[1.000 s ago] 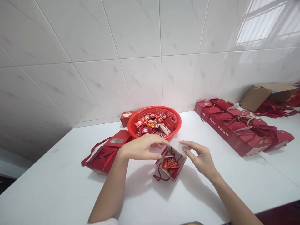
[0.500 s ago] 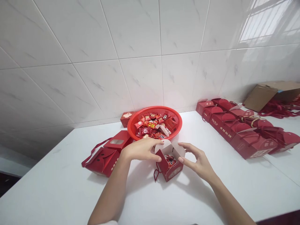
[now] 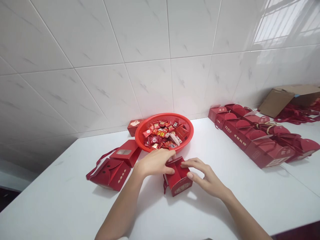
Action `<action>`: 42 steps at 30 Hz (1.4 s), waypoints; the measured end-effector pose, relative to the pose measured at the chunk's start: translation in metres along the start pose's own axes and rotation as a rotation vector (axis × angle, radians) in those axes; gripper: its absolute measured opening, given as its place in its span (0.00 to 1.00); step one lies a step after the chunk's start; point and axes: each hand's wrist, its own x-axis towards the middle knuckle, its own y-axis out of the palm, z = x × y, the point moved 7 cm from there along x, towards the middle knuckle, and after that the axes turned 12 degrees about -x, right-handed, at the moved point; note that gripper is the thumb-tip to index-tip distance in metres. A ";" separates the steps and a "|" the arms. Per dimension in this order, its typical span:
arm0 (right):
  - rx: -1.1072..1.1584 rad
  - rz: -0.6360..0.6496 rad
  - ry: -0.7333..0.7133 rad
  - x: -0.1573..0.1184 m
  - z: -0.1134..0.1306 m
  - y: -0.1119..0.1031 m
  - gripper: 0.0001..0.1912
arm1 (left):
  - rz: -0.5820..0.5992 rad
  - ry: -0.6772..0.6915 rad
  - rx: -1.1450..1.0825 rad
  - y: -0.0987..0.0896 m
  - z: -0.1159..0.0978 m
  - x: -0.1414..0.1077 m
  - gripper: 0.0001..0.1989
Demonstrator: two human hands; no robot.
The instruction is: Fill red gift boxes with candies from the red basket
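A small red candy box (image 3: pixel 180 187) stands on the white table in front of me, its top flaps folding inward and a dark red cord at its left side. My left hand (image 3: pixel 155 162) grips its left flap, thumb on the near face and fingers behind. On the opposite flap, my right hand (image 3: pixel 207 176) presses with thumb and fingertips. The flaps hide what lies inside. Just behind the box is a red plastic basket (image 3: pixel 190 135) of wrapped candies (image 3: pixel 161 135).
Left of the basket lie a ribbon-handled red box (image 3: pixel 110 175), a red box with a window (image 3: pixel 126 151) and another small box (image 3: pixel 133 128). Rows of closed red boxes (image 3: pixel 246 136) stand at right. Behind them, a cardboard carton (image 3: pixel 277 100) spills red ribbons (image 3: pixel 292 115). A tiled wall backs the table.
Both hands have pushed the box's side flaps inward and toward each other. Their white inner faces and the candies inside no longer show.
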 end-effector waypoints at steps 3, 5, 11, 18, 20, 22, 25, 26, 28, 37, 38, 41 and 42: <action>-0.026 -0.095 0.019 0.000 -0.003 0.002 0.14 | 0.045 0.097 -0.031 0.003 -0.005 0.000 0.14; -0.055 -0.167 0.007 0.000 -0.002 0.004 0.13 | 0.055 0.120 -0.071 0.004 -0.006 0.000 0.21; -0.048 -0.300 0.038 0.000 -0.011 0.003 0.16 | 0.121 0.006 -0.074 0.013 -0.004 -0.001 0.16; 0.080 -0.059 0.298 0.003 -0.047 0.014 0.21 | 0.188 0.007 -0.030 0.020 -0.009 0.001 0.13; 0.073 -0.032 0.261 0.004 -0.045 0.015 0.18 | 0.184 0.006 -0.031 0.020 -0.009 0.001 0.13; 0.088 -0.011 0.261 0.005 -0.043 0.016 0.14 | 0.185 0.005 -0.031 0.019 -0.009 0.000 0.13; 0.179 0.009 0.308 0.005 -0.042 0.013 0.13 | 0.186 0.010 -0.028 0.019 -0.010 -0.001 0.13; 0.216 0.007 0.329 0.004 -0.041 0.011 0.14 | 0.188 0.009 -0.029 0.019 -0.010 -0.001 0.13; 0.285 -0.001 0.373 0.003 -0.040 0.005 0.14 | 0.191 0.004 -0.037 0.019 -0.010 0.000 0.13; 0.299 0.019 0.395 0.000 -0.045 0.001 0.13 | 0.130 0.029 -0.088 0.018 -0.008 0.007 0.16; 0.261 0.041 0.389 0.000 -0.047 0.003 0.14 | 0.129 0.029 -0.091 0.019 -0.007 0.008 0.16; 0.185 0.100 0.374 0.000 -0.051 0.009 0.11 | 0.128 0.028 -0.091 0.019 -0.006 0.009 0.16; 0.181 0.100 0.369 0.000 -0.052 0.010 0.09 | 0.128 0.030 -0.089 0.019 -0.006 0.009 0.15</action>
